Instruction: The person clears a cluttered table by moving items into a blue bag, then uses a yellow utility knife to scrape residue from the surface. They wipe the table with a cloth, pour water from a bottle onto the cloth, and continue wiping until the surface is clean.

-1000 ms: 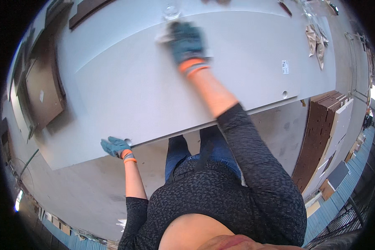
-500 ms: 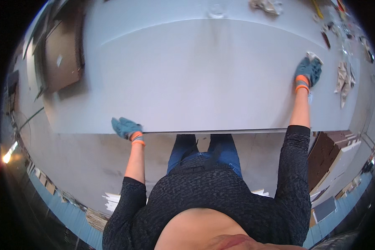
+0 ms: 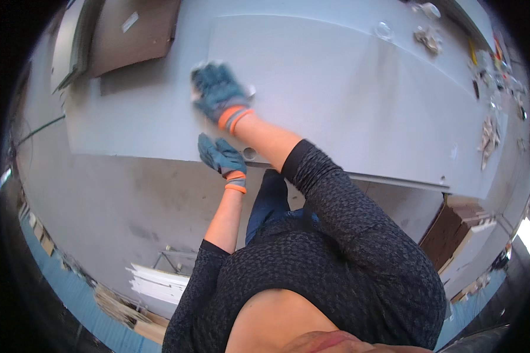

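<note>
A large pale flat panel (image 3: 335, 100) lies on the light grey table (image 3: 118, 132) in front of me. My right hand (image 3: 219, 94), in a teal glove with an orange cuff, presses a white cloth (image 3: 195, 93) down at the panel's left end; the right arm crosses over the front of my body. Nearer to me, my left hand (image 3: 222, 156), gloved the same way, rests with its fingers extended on the panel's near left corner and holds nothing. Beside it, a round hole (image 3: 249, 154) shows in the panel.
Brown panels (image 3: 132, 35) stand at the far left of the table. Crumpled cloths (image 3: 428, 40) and a clear round object (image 3: 384, 31) lie beyond the panel. Small tools and more rags (image 3: 490, 138) line the right end. Brown boards (image 3: 459, 226) are stacked below the table at right.
My right hand has swept with the cloth from the panel's right end to its left end. My body has turned and shifted left, and the left hand stays by the near edge.
</note>
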`<state>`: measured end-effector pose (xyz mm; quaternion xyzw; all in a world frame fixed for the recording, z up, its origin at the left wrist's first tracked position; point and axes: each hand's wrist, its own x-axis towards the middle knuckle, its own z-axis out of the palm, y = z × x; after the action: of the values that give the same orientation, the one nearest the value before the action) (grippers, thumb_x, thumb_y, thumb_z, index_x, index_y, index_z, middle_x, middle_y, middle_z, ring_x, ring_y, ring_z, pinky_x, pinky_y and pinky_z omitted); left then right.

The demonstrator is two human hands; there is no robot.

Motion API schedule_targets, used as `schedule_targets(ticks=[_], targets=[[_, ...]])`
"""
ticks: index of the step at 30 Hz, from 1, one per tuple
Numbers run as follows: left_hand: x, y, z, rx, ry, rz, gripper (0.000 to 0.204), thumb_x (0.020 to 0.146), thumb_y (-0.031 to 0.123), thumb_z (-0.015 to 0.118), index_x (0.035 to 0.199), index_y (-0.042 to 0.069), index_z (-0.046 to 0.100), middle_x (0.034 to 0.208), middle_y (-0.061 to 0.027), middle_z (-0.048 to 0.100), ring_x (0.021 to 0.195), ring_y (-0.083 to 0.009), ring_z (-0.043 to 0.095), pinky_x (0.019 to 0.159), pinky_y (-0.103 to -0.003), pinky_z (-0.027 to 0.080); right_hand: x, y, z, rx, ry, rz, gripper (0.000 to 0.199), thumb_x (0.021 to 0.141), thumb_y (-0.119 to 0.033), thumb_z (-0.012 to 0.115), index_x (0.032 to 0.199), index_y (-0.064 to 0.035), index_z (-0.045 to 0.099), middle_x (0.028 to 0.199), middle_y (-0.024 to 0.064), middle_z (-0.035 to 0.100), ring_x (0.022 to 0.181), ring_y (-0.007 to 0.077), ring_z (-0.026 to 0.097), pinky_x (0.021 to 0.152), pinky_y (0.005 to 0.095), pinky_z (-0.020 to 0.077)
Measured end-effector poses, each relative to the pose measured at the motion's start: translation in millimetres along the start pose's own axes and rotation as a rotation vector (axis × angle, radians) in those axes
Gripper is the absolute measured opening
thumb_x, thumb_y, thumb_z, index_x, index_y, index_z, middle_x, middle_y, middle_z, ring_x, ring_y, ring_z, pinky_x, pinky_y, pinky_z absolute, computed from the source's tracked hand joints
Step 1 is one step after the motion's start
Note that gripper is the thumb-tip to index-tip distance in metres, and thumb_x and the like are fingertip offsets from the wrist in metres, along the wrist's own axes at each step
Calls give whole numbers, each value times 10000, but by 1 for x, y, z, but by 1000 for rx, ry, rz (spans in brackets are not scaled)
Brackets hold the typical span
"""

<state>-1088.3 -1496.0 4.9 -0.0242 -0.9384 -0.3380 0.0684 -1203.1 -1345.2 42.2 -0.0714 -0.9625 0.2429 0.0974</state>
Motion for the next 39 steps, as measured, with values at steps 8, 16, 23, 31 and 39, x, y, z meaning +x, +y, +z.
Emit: schedule_targets(ticks=[8,16,23,31,39], targets=[[9,-20,-19,-59,-9,182,517,1072,301,527,1403,-97,523,1416,-241,584,1267,-346,585,1130,-455,435,-98,-1,-42,10,52,-163,696,856,-382,592,1502,-129,536,1541,57,523,1456,255,443,1280,469,214],[17,-21,2,347,57,150,569,1068,370,551,1413,-83,558,1447,-279,575,1355,-401,546,1167,-469,423,-278,166,-138,-275,196,322,664,965,-476,579,1507,-106,477,1515,149,484,1421,329,446,1242,480,282],[23,-18,4,458,96,117,598,1037,401,602,1442,-36,553,1478,-229,570,1375,-371,537,1176,-453,416,-491,357,-304,-705,391,1054,273,934,-146,575,1188,-54,610,1078,196,650,1038,381,628,927,497,499],[24,-21,5,392,126,59,534,1008,279,663,1424,-39,559,1476,-224,569,1383,-337,537,1161,-422,453,-538,528,-371,-722,451,1257,595,1024,-455,450,1455,-55,538,1543,202,503,1384,374,485,1137,505,370],[20,-8,12,219,140,-7,523,1010,306,647,1412,-21,579,1462,-214,585,1343,-338,568,1127,-449,472,-462,518,-342,-786,391,1034,769,1022,-564,430,1569,-23,405,1641,205,383,1520,378,346,1253,493,236]])
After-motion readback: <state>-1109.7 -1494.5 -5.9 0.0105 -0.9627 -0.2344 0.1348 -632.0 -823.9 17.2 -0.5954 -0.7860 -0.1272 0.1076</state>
